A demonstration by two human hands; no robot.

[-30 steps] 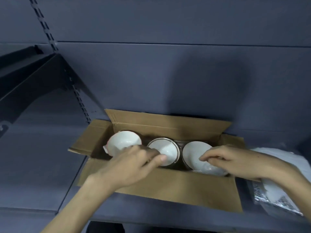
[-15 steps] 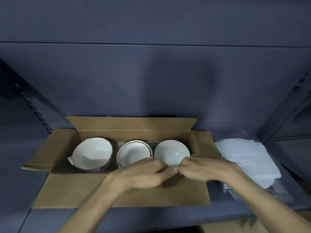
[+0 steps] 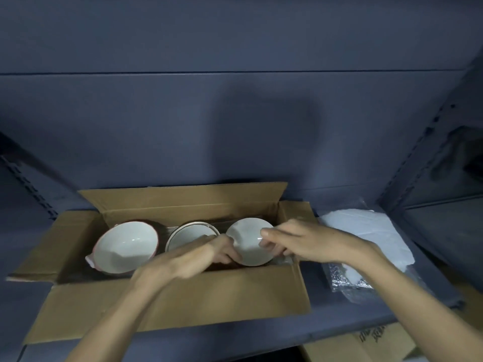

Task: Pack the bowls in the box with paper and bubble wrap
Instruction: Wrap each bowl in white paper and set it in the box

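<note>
An open cardboard box (image 3: 183,301) stands on a grey shelf with its flaps folded out. Three white bowls sit in a row inside it: a red-rimmed left bowl (image 3: 125,246), a middle bowl (image 3: 188,232) partly hidden by my left hand, and a right bowl (image 3: 247,240) tipped toward me. My left hand (image 3: 201,253) curls under the right bowl's left edge. From the other side, my right hand (image 3: 300,242) pinches the same bowl's rim. Clear wrap shows dimly below that bowl.
White paper sheets (image 3: 366,231) lie on the shelf right of the box, over a shiny bubble-wrap piece (image 3: 347,279). A perforated shelf post (image 3: 418,158) rises at the right. Another cardboard box (image 3: 366,343) sits below the shelf edge. The back wall is close behind the box.
Both hands left the box's front wall, where their fingertips met, and moved up to either side of the right bowl. That bowl now tilts toward me.
</note>
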